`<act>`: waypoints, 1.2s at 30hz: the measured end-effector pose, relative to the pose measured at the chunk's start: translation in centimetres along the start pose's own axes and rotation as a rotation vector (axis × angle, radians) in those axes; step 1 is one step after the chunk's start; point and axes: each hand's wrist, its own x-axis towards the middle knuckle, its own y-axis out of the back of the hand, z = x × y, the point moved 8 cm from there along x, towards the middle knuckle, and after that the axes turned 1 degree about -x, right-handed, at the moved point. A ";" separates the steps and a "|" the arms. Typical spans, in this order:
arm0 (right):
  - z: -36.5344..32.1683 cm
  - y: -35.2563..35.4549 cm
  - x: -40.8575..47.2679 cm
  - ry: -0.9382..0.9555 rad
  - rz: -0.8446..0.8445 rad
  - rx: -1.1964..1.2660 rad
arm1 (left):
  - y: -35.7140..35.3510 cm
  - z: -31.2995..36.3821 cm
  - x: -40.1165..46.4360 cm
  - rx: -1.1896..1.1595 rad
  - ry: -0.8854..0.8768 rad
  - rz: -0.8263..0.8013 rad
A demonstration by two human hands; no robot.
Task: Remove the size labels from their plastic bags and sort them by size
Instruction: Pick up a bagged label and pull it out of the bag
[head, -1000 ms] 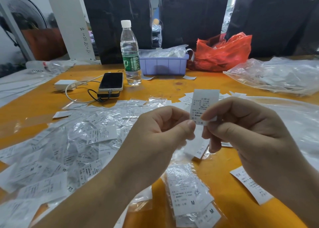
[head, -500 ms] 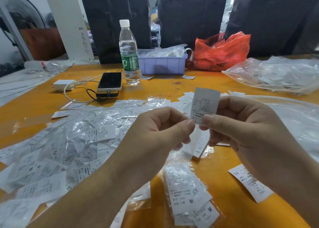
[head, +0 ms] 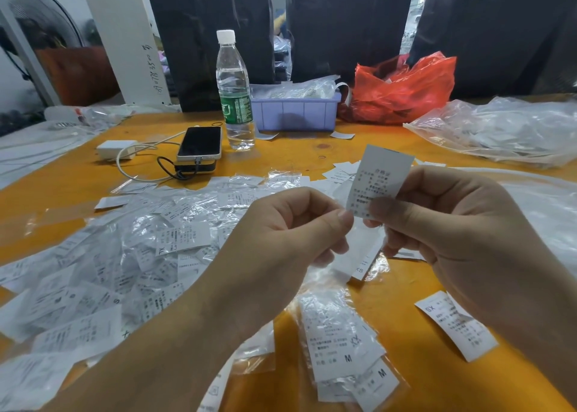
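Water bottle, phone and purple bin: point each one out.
water bottle [head: 235, 107], head view, on its green label.
phone [head: 199, 141], head view, middle of its dark screen.
purple bin [head: 295, 115], head view, on its front wall.

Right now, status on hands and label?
Right hand pinches label upright. Left hand pinches clear bag below it. Nothing in the way.
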 end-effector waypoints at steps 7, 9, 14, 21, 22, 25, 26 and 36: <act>0.4 -0.4 0.0 -0.019 -0.046 -0.009 | -0.1 0.1 -0.1 0.025 -0.013 -0.011; 0.5 -0.8 0.0 -0.036 -0.085 0.014 | -0.2 0.2 -0.1 0.020 -0.018 -0.017; 1.2 -0.7 0.1 -0.120 -0.119 0.072 | 0.0 0.1 0.0 0.014 -0.013 -0.007; 1.7 -0.5 0.2 -0.147 -0.114 0.015 | 0.3 0.0 0.0 -0.038 0.021 0.011; 1.7 -0.4 0.2 -0.133 -0.097 -0.001 | 0.3 0.0 0.0 -0.048 0.025 0.012; 1.7 -0.2 0.1 -0.106 -0.060 -0.018 | 0.2 0.0 -0.1 -0.064 0.030 0.012; 1.7 -0.3 0.0 -0.097 -0.058 -0.027 | 0.1 0.0 -0.1 -0.068 0.030 0.011; 0.7 -1.1 -0.3 0.007 -0.120 -0.200 | 0.9 -0.4 -0.1 0.001 0.018 0.088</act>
